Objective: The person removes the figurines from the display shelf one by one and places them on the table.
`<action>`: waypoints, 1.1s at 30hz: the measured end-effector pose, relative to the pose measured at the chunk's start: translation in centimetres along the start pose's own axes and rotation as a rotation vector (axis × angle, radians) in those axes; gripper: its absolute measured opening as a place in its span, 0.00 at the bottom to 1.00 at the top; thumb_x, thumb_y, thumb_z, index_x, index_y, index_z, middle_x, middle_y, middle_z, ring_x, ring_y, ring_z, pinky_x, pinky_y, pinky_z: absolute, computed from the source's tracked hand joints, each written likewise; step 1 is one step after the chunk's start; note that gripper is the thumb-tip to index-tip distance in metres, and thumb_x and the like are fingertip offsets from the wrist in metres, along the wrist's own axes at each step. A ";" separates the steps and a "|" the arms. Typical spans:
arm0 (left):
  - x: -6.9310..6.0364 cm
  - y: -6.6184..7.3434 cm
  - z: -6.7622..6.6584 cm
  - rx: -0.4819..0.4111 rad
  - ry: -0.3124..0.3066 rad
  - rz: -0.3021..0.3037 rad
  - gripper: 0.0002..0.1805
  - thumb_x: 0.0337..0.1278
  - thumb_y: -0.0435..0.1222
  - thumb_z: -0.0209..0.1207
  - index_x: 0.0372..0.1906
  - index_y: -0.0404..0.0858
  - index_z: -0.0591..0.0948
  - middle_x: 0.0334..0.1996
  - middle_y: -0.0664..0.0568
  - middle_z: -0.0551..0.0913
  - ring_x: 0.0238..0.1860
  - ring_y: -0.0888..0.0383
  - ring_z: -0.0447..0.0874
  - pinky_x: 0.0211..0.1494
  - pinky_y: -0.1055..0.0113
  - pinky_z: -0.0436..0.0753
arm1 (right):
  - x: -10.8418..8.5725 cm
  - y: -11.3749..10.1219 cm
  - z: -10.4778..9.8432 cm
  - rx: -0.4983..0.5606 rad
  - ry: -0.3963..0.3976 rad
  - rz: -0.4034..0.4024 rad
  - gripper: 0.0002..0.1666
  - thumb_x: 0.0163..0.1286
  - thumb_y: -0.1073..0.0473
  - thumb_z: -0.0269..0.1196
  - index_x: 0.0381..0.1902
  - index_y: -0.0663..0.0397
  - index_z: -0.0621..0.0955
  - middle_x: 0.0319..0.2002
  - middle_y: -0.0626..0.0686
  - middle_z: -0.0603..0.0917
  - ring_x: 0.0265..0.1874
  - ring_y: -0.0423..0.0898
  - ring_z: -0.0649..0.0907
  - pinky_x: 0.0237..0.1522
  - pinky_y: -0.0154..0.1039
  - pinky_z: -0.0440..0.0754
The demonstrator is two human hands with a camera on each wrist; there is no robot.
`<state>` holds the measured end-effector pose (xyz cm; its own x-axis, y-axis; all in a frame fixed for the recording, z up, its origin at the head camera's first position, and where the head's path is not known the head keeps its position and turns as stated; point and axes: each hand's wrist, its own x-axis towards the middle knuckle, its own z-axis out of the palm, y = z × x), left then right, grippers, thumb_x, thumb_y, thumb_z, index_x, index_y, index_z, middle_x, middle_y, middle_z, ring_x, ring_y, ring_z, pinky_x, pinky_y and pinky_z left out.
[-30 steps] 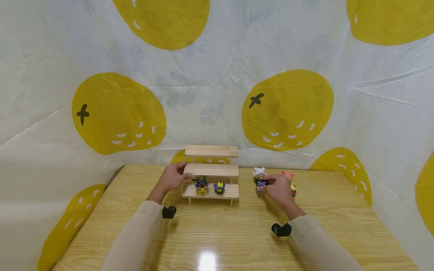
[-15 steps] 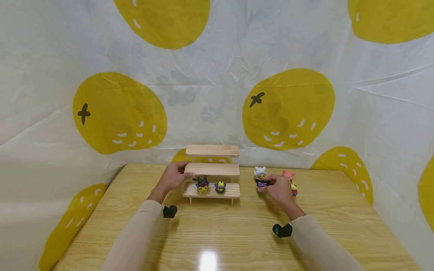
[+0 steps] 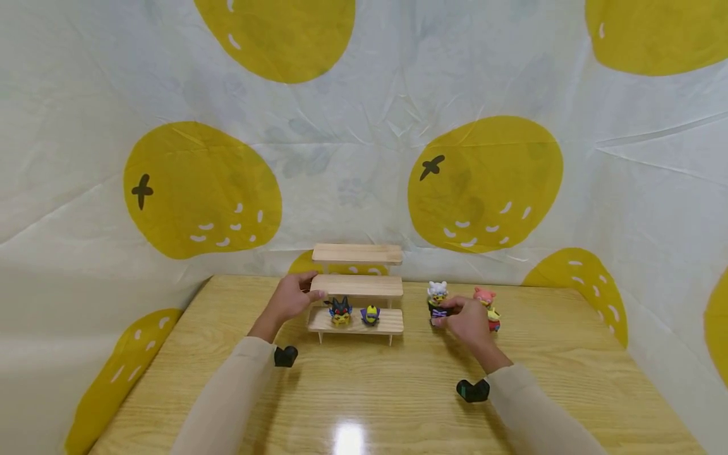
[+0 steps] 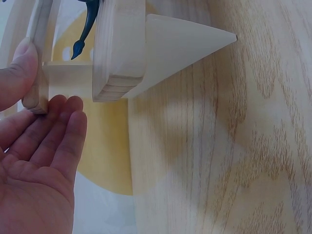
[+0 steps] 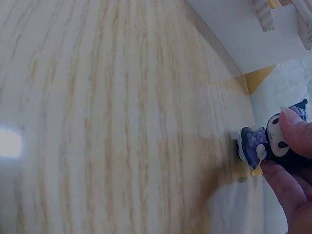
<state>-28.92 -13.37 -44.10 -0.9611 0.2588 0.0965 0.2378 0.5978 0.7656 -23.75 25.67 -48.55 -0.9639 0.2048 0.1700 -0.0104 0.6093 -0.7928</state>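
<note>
A three-tier wooden shelf stands on the table, and my left hand grips the left end of its middle tier. In the left wrist view the thumb of my left hand lies on one face of the board, fingers at the other. On the lowest tier sit a dark-eared figure and a purple-and-yellow figure. My right hand pinches a black-and-purple figure; the right wrist view shows its white face between thumb and fingers of my right hand.
Behind the held figure stands a white-headed figure. A pink figure and a yellow-and-red figure stand to the right of my right hand. Patterned cloth hangs behind the wooden table.
The whole head view has shifted slightly. Both hands keep their holds, with my right hand and the black-and-purple figure nearly unmoved.
</note>
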 end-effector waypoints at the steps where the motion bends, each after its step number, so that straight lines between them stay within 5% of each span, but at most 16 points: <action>1: 0.0 0.0 0.0 0.000 0.000 -0.001 0.36 0.72 0.39 0.64 0.78 0.30 0.67 0.70 0.35 0.78 0.67 0.39 0.80 0.68 0.44 0.81 | -0.1 0.0 0.0 0.002 -0.002 0.004 0.18 0.50 0.65 0.83 0.38 0.64 0.90 0.42 0.64 0.92 0.42 0.54 0.90 0.40 0.36 0.85; 18: 0.2 0.1 -0.1 0.038 -0.001 0.001 0.36 0.72 0.40 0.64 0.78 0.31 0.68 0.68 0.35 0.79 0.66 0.38 0.80 0.68 0.43 0.80 | -0.6 0.0 -0.2 -0.006 -0.054 0.011 0.22 0.55 0.63 0.81 0.48 0.61 0.89 0.46 0.62 0.91 0.44 0.52 0.88 0.42 0.36 0.82; 27: 0.0 0.2 0.0 0.018 0.001 0.019 0.35 0.72 0.39 0.64 0.77 0.29 0.68 0.66 0.34 0.81 0.65 0.38 0.82 0.67 0.43 0.82 | -1.1 -0.5 -0.6 0.041 -0.072 0.029 0.26 0.60 0.61 0.78 0.55 0.64 0.86 0.54 0.65 0.89 0.55 0.59 0.88 0.60 0.55 0.85; 33: 0.1 0.2 -0.2 0.018 0.002 0.010 0.36 0.72 0.40 0.64 0.77 0.30 0.67 0.67 0.35 0.80 0.65 0.39 0.82 0.67 0.44 0.82 | -1.4 -1.1 -1.1 0.083 -0.034 0.039 0.26 0.63 0.61 0.76 0.57 0.65 0.85 0.57 0.66 0.87 0.60 0.61 0.86 0.64 0.57 0.83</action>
<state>-28.97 -13.36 -43.85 -0.9591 0.2627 0.1054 0.2495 0.6090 0.7529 -22.09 25.56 -47.22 -0.9724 0.2007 0.1191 0.0070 0.5352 -0.8447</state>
